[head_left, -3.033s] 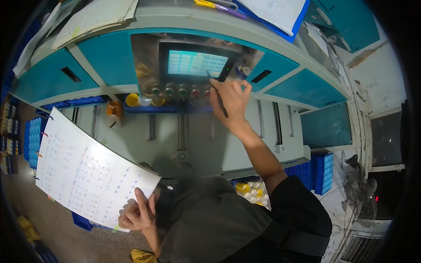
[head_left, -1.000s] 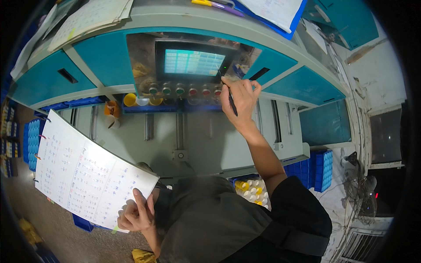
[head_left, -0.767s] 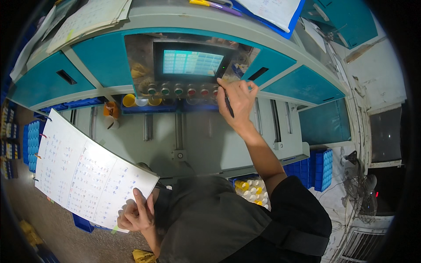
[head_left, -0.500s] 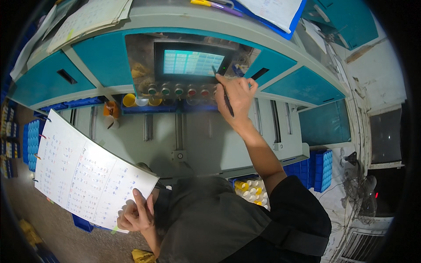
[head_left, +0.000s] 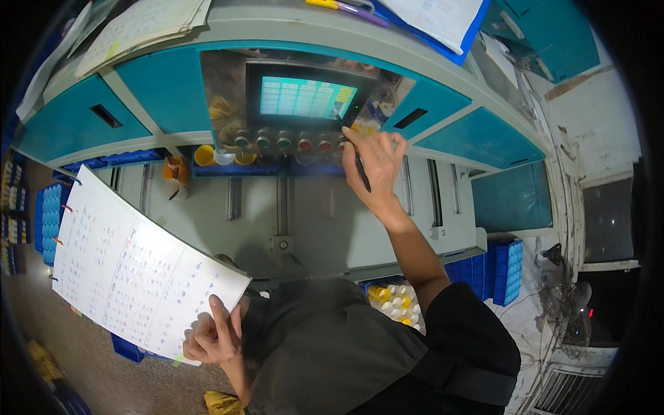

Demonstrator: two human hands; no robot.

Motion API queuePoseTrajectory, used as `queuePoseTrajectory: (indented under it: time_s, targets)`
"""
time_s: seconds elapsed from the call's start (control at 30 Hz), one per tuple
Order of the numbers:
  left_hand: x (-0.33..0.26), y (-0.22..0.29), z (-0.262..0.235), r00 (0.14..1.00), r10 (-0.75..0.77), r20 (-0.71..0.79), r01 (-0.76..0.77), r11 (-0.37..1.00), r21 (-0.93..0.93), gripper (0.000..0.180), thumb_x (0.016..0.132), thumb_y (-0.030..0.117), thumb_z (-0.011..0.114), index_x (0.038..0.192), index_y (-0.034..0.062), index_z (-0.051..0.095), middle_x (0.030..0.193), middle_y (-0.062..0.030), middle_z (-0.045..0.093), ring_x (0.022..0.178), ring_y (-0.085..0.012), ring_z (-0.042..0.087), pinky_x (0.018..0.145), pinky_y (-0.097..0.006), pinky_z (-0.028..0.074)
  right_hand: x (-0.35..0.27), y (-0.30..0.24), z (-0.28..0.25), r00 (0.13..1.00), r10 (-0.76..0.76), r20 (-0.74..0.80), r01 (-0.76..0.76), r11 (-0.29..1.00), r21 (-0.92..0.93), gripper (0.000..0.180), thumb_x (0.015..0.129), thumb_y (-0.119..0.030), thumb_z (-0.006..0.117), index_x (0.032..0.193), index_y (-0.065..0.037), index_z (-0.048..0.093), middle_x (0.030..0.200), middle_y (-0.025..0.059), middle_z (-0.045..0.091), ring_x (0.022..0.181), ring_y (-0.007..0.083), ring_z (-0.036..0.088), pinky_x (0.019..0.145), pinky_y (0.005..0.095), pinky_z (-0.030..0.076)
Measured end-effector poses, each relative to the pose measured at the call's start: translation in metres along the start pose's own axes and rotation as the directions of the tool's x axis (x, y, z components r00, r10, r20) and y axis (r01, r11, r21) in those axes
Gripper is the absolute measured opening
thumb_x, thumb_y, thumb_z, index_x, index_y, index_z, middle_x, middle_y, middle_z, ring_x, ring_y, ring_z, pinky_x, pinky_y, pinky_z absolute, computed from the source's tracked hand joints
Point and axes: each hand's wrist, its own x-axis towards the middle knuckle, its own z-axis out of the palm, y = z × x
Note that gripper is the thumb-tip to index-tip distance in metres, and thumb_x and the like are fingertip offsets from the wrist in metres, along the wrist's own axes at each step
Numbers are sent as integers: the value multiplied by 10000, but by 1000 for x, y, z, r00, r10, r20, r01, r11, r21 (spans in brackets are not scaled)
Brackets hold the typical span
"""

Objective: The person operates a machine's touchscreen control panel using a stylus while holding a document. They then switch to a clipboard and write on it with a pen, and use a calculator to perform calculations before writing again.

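The pen (head_left: 359, 164) is a slim dark stick, and it sits in the right hand (head_left: 374, 163), pinched in a closed grip between thumb and fingers, its upper end angled up toward the lower right corner of the lit touch screen (head_left: 305, 98). Whether the tip touches the glass or hovers just off it cannot be told. The hand itself rests over the right end of the row of round knobs (head_left: 285, 141) below the screen, covering the last one or two. The screen shows a grid of pale cells, too small to make out.

The left hand (head_left: 211, 337) is low and well apart from the panel, its grip shut on the lower edge of a large sheet of paper (head_left: 135, 266) covered in columns of small entries, held tilted up and out to the left.

As a judgement, the work is mid-course: entries from the sheet seem to be going into the screen, with the pen at the panel and the sheet open to read; how many remain does not show.

Around these, the teal and grey machine housing (head_left: 166, 86) curves across the view, with papers (head_left: 142, 24) lying on its top, blue trays (head_left: 505, 270) at the right, and yellow spools (head_left: 391, 301) below the right forearm.
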Motion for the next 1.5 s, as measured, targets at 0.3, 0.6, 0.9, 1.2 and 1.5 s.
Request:
queuePoseTrajectory:
  time_s: [0.3,0.6,0.9,1.2,1.5]
  targets:
    - [2,0,2,1000,18,-26,-19,1000,-19,486,832,522,805,1206,212,806,792,-3,490,828,-245,431,820,-411,394,9,-2,5,997,-76,10,76,997,5,314,850,-69,736,1164,-85,724,866,28,674,875,201,614,926,428,328]
    - [6,-1,1,1000,-5,-26,6,999,50,471,918,637,670,1238,309,778,880,88,510,858,-126,453,845,-305,348,4,-17,15,995,-92,32,90,995,51,275,884,-55,731,1159,-74,744,856,10,676,820,168,589,889,370,320]
    - [1,-1,6,998,18,-57,-17,1000,17,510,841,623,754,1184,250,814,796,19,448,804,-206,451,841,-375,361,14,-26,17,990,-136,33,131,984,121,319,831,-66,777,1146,-99,739,894,-4,697,853,170,628,918,391,338]
    - [-1,1,5,999,-1,-46,2,1000,22,480,866,591,737,1199,253,807,801,2,447,830,-217,460,879,-409,389,25,-33,29,989,-141,39,133,977,164,305,833,-34,762,1135,-72,747,858,-10,679,831,147,610,875,382,311]
    - [0,1,4,999,-2,-36,3,1000,26,484,878,595,726,1205,247,805,799,-1,457,828,-217,464,873,-401,394,31,-35,36,989,-143,20,140,983,118,295,838,-43,756,1130,-77,740,863,-22,675,848,147,610,872,385,319]
